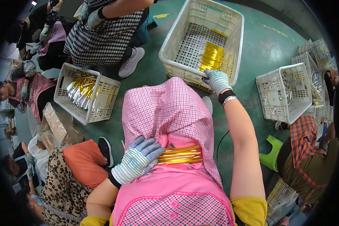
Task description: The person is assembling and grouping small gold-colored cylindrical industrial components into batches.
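Note:
A bundle of thin, shiny gold tubes (pixel 181 154) lies across my lap on the pink apron (pixel 169 188). My left hand (pixel 136 160), in a striped white and blue-grey glove, rests flat on the left ends of these tubes with fingers stretched out. Ahead, a white plastic crate (pixel 175 68) stands on the floor with a row of gold tubes (pixel 211 56) laid side by side in it. My right hand (pixel 217 81), gloved the same way, is closed over the crate's near rim beside that row. Its fingertips are partly hidden.
At left, another crate (pixel 87 116) holds mixed gold and silver tubes. Stacked crates (pixel 284 94) stand at right by a green stool (pixel 272 153). Several co-workers sit around, one in a black-and-white checked apron (pixel 101 37). A thin cable (pixel 219 145) runs along the green floor.

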The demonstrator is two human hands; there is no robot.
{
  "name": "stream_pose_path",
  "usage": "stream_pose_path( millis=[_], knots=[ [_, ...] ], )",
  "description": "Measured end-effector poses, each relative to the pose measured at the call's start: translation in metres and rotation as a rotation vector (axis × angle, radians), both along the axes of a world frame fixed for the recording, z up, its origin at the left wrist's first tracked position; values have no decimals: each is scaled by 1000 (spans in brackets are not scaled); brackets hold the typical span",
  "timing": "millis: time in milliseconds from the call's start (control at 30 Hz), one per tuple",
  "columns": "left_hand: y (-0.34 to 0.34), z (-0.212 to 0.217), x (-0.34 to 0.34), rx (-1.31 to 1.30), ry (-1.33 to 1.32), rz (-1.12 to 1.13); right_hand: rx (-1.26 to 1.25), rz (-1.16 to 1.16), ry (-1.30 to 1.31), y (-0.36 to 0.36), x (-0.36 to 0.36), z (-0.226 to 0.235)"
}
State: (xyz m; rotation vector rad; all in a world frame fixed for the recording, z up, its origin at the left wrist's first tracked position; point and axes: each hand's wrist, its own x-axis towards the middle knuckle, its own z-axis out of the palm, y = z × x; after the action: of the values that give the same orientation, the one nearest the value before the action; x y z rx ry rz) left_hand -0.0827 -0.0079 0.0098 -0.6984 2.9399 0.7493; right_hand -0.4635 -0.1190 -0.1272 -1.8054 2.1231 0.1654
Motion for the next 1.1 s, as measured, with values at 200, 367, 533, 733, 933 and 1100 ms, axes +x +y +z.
stream_pose_path(
  millis=[200,367,533,733,933,1100],
  knots=[
    [9,-2,8,-21,34,27,22,-38,14,5,-14,4],
    [13,-2,10,-39,34,35,82,-69,57,20,-31,7],
    [14,-2,11,-77,39,48,166,-46,117,45,-65,4],
    [17,-5,9,-81,60,66,278,-67,138,90,-101,2],
    [18,-7,7,-134,94,64,242,-131,113,129,-112,1],
    [16,-14,10,-140,116,63,289,-133,180,171,-124,3]
  ],
)
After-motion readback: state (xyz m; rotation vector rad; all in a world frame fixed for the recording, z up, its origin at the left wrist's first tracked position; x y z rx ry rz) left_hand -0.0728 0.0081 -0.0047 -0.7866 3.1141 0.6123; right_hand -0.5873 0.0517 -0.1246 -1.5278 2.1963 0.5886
